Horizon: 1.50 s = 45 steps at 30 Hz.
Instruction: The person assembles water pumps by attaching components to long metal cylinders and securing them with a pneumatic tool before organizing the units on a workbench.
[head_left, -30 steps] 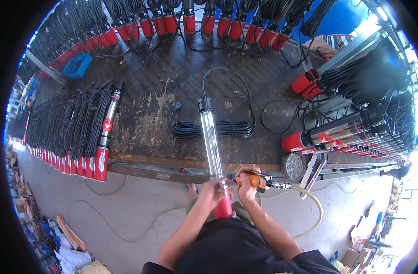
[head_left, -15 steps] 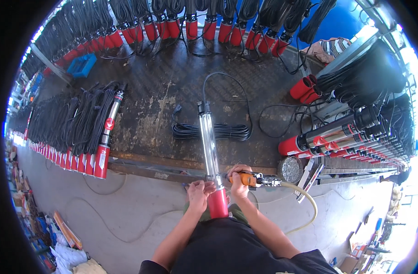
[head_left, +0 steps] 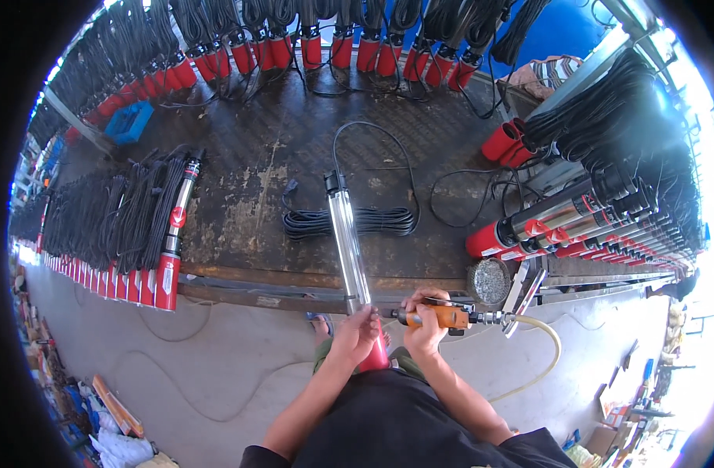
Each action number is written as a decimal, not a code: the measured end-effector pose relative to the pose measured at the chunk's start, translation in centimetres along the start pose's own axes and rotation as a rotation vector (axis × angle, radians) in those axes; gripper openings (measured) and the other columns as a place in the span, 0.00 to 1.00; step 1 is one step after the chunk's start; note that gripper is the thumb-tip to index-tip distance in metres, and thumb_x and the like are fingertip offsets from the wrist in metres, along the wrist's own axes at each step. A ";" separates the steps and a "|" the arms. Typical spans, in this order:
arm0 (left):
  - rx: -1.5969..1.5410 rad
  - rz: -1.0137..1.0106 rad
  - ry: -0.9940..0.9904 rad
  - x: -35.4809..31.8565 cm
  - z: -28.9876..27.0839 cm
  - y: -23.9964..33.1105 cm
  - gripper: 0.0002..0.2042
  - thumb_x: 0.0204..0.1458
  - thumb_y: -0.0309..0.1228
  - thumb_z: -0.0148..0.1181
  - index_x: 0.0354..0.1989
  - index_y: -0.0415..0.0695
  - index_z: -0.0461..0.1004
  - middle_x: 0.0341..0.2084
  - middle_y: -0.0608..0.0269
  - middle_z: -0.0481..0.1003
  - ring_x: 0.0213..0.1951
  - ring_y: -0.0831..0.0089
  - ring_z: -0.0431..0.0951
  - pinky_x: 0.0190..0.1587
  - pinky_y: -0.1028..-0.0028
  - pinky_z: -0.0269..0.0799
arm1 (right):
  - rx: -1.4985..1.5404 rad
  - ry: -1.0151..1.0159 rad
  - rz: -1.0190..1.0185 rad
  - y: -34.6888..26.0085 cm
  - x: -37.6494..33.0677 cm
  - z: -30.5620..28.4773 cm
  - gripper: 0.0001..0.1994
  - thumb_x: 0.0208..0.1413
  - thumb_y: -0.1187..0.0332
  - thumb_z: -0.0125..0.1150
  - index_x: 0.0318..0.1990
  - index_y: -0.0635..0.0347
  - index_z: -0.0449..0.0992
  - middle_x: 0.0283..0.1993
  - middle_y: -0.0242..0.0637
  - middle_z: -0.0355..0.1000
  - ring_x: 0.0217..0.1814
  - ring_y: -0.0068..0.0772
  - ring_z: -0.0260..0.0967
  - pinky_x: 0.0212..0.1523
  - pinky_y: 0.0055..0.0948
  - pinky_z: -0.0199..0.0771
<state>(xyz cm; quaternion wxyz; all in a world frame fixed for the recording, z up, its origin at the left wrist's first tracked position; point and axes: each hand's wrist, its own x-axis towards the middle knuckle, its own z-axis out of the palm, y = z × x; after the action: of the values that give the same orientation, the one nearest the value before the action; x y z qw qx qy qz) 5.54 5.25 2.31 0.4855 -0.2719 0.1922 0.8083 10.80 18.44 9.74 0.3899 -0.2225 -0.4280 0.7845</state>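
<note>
One long silver pump with a red lower end is propped at a slant, its upper end lying on the dark metal truck bed and its red end held down at the person's lap. Its tube is gripped just above the red part by the left hand, whose fingers are closed round it. An orange power tool is clasped in the right hand, fingers wrapped about its body, and its tip is pointed left, just beside the pump. A pale hose is joined to the tool's rear end and is looped down over the concrete floor. A black cable is run from the pump's top in an arc, and a flat coil of black cable is laid across the bed behind the tube. A round wire-mesh disc is seen at the bed's edge, near the tool. Many more red-ended pumps with bundled black cables are lined along the bed's left edge, its far side and its right side. A blue case is set at the far left of the bed.
</note>
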 end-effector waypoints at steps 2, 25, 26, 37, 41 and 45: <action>-0.013 -0.006 0.046 0.0 0.6 -0.3 0.09 0.64 0.33 0.58 0.39 0.37 0.76 0.26 0.64 0.77 0.26 0.76 0.76 0.27 0.80 0.73 | 0.027 0.020 -0.009 -0.1 0.0 0.1 0.14 0.46 0.82 0.48 0.43 0.64 0.67 0.33 0.43 0.69 0.31 0.33 0.68 0.42 0.38 0.73; 0.878 0.294 0.208 0.7 -1.3 3.5 0.12 0.56 0.29 0.68 0.26 0.34 0.77 0.17 0.63 0.74 0.14 0.78 0.70 0.15 0.76 0.62 | -0.319 -0.573 -0.143 6.0 2.8 1.2 0.09 0.49 0.86 0.52 0.36 0.65 0.71 0.35 0.41 0.72 0.31 0.25 0.72 0.34 0.26 0.77; 0.842 0.326 0.192 0.9 -1.3 3.4 0.12 0.55 0.29 0.69 0.25 0.34 0.76 0.16 0.62 0.74 0.14 0.78 0.70 0.15 0.77 0.62 | -0.310 -0.579 -0.155 6.3 2.9 1.4 0.08 0.49 0.86 0.52 0.35 0.66 0.71 0.35 0.41 0.73 0.31 0.26 0.72 0.33 0.26 0.77; 1.355 0.664 0.541 0.4 -0.1 1.3 0.27 0.36 0.46 0.79 0.30 0.35 0.73 0.24 0.52 0.77 0.30 0.51 0.79 0.35 0.60 0.75 | -0.461 -0.404 -0.091 1.9 2.6 2.7 0.07 0.54 0.77 0.55 0.40 0.64 0.74 0.34 0.37 0.74 0.32 0.24 0.71 0.36 0.24 0.74; 1.747 0.933 0.879 0.9 0.8 -1.1 0.42 0.32 0.49 0.80 0.50 0.37 0.63 0.46 0.47 0.69 0.51 0.47 0.71 0.53 0.55 0.68 | -0.263 -0.042 -0.352 0.2 3.1 1.2 0.17 0.57 0.62 0.51 0.49 0.63 0.71 0.45 0.42 0.73 0.44 0.31 0.70 0.48 0.32 0.71; 1.752 0.905 0.908 1.1 2.2 -1.4 0.35 0.39 0.37 0.74 0.54 0.35 0.62 0.44 0.41 0.70 0.48 0.46 0.72 0.53 0.54 0.67 | -0.119 0.213 0.266 4.2 4.2 -6.7 0.30 0.61 0.37 0.47 0.40 0.58 0.77 0.35 0.37 0.77 0.32 0.32 0.71 0.34 0.30 0.71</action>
<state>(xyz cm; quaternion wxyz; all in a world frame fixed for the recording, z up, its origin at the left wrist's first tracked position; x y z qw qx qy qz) 5.79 7.94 3.28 0.0515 -0.0083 0.9465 0.3184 11.08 23.79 2.54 0.3118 -0.3816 -0.3969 0.7744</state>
